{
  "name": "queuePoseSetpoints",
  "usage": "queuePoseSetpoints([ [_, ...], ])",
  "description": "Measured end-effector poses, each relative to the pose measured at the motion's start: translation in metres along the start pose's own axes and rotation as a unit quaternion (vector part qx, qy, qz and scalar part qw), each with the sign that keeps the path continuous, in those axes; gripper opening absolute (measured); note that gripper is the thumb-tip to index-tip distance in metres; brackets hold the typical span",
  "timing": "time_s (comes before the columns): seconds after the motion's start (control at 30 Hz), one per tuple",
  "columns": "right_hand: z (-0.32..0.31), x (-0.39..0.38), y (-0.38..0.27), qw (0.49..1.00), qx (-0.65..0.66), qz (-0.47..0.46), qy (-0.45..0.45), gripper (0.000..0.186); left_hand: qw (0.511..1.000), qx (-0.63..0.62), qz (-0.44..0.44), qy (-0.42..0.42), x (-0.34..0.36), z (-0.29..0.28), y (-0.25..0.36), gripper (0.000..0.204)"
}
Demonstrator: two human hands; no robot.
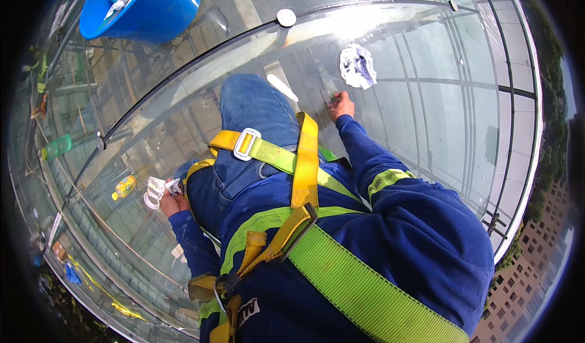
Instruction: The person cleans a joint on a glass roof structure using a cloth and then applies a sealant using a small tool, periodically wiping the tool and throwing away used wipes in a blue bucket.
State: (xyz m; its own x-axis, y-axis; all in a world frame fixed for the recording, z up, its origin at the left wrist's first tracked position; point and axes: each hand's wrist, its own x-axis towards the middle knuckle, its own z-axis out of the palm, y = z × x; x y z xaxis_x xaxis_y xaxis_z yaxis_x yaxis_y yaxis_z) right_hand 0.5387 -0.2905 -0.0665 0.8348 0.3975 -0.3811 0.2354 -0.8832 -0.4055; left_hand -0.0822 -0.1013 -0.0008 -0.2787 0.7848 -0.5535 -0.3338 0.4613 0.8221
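Observation:
My left hand (173,203) is low at the left beside my knee, its fingers closed on a white roll of tape (152,200) with crumpled white material around it. On the glass panel (439,111) to the right, my right hand (342,106) is pinched close to the surface. Something thin and dark seems to be at its fingertips, too small to make out. Just beyond that hand lies a crumpled white cloth or paper (358,66) with dark stains. A long white object (282,88) with rounded ends rests between my knee and the right hand.
A blue bucket (152,14) with rags and a bottle inside stands at the far left. Dark seams and a round metal fitting (286,18) cross the glass. A small yellow bottle (124,187) and a green bottle (56,147) lie leftward. My yellow-green harness (359,276) crosses my body.

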Motion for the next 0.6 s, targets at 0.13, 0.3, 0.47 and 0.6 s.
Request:
queuePoseSetpoints([
  [0.13, -0.004, 0.012, 0.016, 0.996, 0.061, -0.059, 0.012, 0.032, 1.000, 0.011, 0.006, -0.008, 0.001, 0.001, 0.001, 0.047],
  [0.3, -0.016, 0.049, 0.029, 0.975, 0.193, -0.035, 0.107, 0.021, 1.000, -0.002, 0.007, 0.022, -0.018, 0.003, 0.017, 0.043],
  [0.47, -0.029, 0.089, 0.053, 0.977, 0.141, 0.060, 0.148, 0.025, 0.999, 0.047, -0.017, 0.002, -0.014, 0.015, 0.013, 0.040],
  [0.6, -0.038, 0.088, 0.034, 0.981, 0.069, 0.121, 0.136, 0.030, 1.000, 0.005, -0.005, 0.003, -0.010, 0.008, 0.014, 0.048],
])
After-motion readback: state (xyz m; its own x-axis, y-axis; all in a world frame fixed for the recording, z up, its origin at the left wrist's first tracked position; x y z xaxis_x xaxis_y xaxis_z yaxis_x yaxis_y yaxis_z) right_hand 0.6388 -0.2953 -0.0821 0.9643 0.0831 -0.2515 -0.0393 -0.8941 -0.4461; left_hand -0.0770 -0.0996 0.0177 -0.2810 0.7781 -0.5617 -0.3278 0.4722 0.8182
